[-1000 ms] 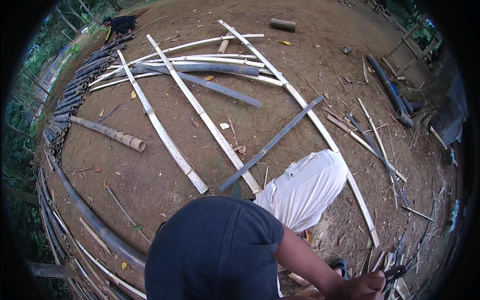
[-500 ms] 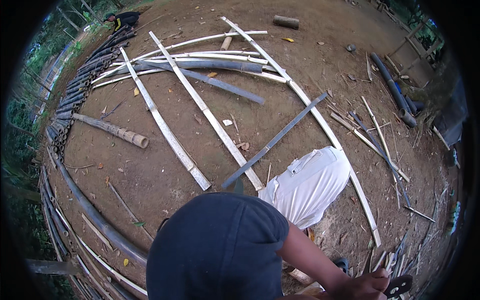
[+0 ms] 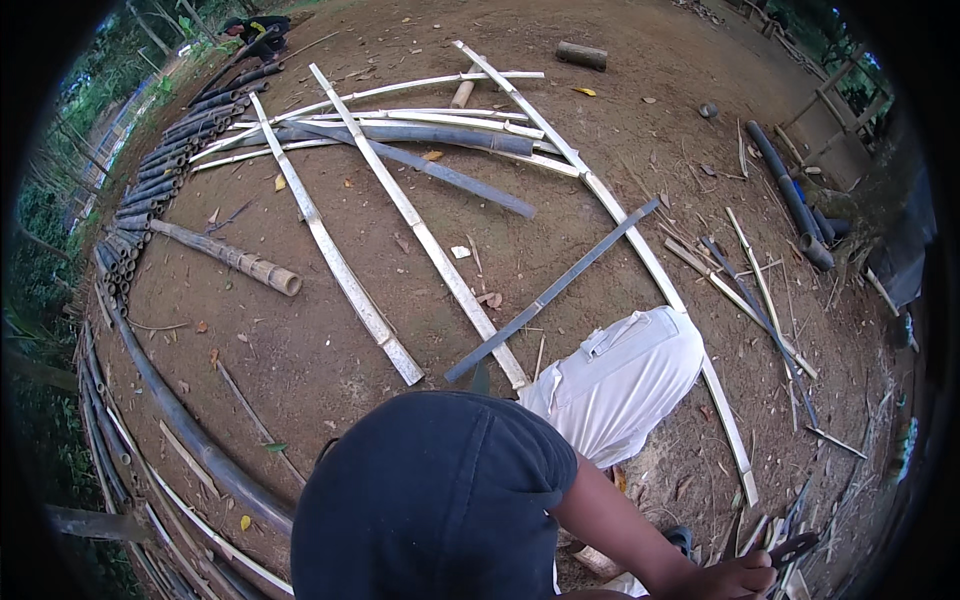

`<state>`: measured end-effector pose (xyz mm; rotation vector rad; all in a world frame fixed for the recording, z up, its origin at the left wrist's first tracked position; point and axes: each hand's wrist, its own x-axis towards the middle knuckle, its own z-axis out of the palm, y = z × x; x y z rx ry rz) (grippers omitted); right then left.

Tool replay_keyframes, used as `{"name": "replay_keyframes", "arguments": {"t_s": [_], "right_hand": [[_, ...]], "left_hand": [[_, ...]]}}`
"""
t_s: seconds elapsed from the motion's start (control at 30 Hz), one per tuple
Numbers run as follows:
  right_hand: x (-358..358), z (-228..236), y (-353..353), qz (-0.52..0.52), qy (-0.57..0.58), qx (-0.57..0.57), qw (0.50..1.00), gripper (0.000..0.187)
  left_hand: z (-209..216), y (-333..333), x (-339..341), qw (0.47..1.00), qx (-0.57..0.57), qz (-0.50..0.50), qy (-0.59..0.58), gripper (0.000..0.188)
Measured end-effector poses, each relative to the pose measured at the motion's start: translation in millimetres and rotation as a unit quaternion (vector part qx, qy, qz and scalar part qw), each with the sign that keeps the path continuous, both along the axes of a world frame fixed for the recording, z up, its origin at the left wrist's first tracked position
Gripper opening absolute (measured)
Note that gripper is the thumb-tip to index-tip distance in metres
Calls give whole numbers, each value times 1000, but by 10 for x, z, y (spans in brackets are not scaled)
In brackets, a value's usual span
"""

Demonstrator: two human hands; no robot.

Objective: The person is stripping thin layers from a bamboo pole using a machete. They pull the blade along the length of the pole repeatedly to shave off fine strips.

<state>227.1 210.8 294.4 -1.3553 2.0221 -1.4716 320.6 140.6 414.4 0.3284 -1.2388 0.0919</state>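
My right hand (image 3: 738, 578) is at the lower right edge, its fingers wrapped round a dark flat tool (image 3: 795, 548). One end of the tool sticks out past the hand and has a hole in it; the rest is hidden, so its exact kind does not show. A cut bamboo piece (image 3: 597, 562) lies beside my forearm, and split bamboo pieces (image 3: 757, 532) lie just beyond the hand. My left hand is out of view behind my dark blue shirt (image 3: 430, 500). My bent knee in pale trousers (image 3: 630, 375) rests near a dark bamboo strip (image 3: 550, 292).
Long split bamboo strips (image 3: 420, 225) lie across the dirt ahead. Dark bamboo poles (image 3: 165, 150) are stacked along the left, with a short bamboo length (image 3: 240, 258) before them. Another person (image 3: 258, 35) crouches at the far left. A thick pole (image 3: 785, 190) lies at right.
My right hand has shifted slightly left and downward, and the tool's end has tilted. The whole view has moved a little. The far person has bent lower.
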Motion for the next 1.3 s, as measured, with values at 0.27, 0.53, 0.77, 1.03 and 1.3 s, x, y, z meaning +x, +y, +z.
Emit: {"name": "replay_keyframes", "arguments": {"t_s": [0.27, 0.53, 0.77, 1.03, 1.3], "right_hand": [[23, 54, 410, -12, 15, 14, 1000, 31], [128, 549, 237, 62, 226, 16, 972, 26], [-181, 105, 318, 36, 170, 103, 979, 24], [-226, 167, 181, -9, 171, 168, 971, 26], [40, 385, 282, 73, 121, 58, 988, 25]], "left_hand": [[-139, -191, 88, 984, 78, -145, 69, 34], [-427, -174, 526, 965, 194, -90, -153, 16], [-872, -89, 714, 981, 76, -98, -151, 23], [-603, 8, 643, 972, 106, -32, -205, 12], [-435, 80, 332, 965, 235, 109, -46, 26]]}}
